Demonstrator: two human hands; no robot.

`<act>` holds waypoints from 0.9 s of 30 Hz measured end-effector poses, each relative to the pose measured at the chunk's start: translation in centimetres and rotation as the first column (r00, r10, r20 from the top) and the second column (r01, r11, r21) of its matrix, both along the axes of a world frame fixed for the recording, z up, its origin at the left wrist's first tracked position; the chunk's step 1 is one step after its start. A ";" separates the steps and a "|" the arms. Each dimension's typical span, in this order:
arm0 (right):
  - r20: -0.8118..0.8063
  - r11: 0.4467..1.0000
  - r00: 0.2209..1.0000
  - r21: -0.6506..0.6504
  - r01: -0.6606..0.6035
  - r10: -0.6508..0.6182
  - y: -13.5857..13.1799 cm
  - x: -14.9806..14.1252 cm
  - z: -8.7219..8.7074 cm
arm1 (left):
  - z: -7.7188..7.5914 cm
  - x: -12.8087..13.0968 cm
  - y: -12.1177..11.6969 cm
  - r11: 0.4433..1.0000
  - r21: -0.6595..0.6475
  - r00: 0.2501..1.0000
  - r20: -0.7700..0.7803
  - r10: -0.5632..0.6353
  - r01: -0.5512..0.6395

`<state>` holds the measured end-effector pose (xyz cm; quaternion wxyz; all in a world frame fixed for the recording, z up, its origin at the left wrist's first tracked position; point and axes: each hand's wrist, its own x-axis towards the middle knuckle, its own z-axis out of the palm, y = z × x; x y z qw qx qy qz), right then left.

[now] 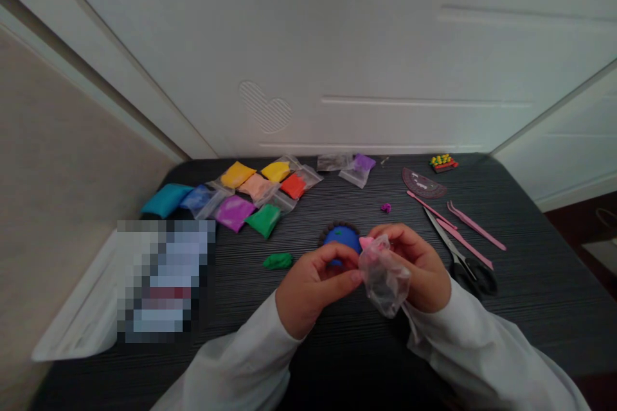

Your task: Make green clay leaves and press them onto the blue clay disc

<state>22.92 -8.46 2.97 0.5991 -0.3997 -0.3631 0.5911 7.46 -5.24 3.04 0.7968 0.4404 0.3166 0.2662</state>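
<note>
My left hand (313, 286) and my right hand (419, 266) meet over the dark table (530, 282), both closed on a small clear plastic bag (385, 279). A bit of pink clay (366, 242) pokes out of the bag's top between my fingertips. Just behind my hands lies a round blue clay piece (342, 237) with a dark rim. A lump of green clay (278, 261) rests to the left of my left hand.
Several bags of coloured clay (250, 196) lie at the back left. Black-handled scissors (465, 263), pink modelling tools (475, 225) and a dark half-round tool (423, 183) lie at the right. A white plastic sheet (87, 308) hangs over the table's left edge. A small purple bit (385, 208) lies mid-table.
</note>
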 end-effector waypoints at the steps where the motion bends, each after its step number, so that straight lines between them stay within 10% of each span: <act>1: -0.016 1.000 1.000 -0.013 -0.015 0.014 -0.1 0.0 0.1 | 0.1 0.0 -0.1 1.000 0.017 1.000 0.009 -0.011 0.011; 10: -0.208 0.975 0.961 -0.082 -0.204 0.184 -0.4 -0.4 0.9 | 0.6 0.0 -0.8 0.980 0.138 0.989 0.047 0.140 -0.145; 21: -0.347 0.908 0.893 -0.201 -0.369 0.286 -0.3 -0.2 0.7 | 0.7 0.3 -0.4 0.964 -0.250 0.990 0.080 0.116 -0.093; 27: -0.176 0.903 0.889 0.001 -0.429 0.423 -0.3 0.3 0.8 | 0.9 0.3 -0.2 0.939 -0.327 0.977 0.140 0.159 -0.106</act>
